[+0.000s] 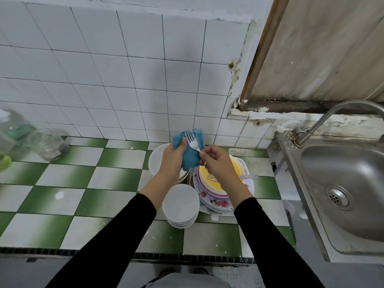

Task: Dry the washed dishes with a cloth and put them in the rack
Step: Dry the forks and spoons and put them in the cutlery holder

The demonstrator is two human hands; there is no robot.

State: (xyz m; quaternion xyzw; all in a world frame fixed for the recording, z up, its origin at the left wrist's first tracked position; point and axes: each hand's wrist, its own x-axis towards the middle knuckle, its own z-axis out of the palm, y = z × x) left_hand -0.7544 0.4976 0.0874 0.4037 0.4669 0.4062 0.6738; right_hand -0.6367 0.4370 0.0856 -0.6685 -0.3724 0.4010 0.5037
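Observation:
My left hand [173, 157] grips a blue cloth [190, 154] held up above the counter. A metal fork [192, 140] lies against the cloth, tines up. My right hand [218, 163] pinches the fork's handle at its lower end. Below my hands stands a stack of plates [214, 197], a yellow one on top and flowered ones beneath, with more cutlery [248, 176] lying on it. A stack of white bowls [180, 206] sits in front, and a large white bowl [155, 161] is behind my left wrist. No rack is in view.
The counter [83, 194] has green and white checked tiles. Clear glass jars [49, 144] stand at the far left by the tiled wall. A steel sink [342, 183] with a curved tap [324, 119] is on the right.

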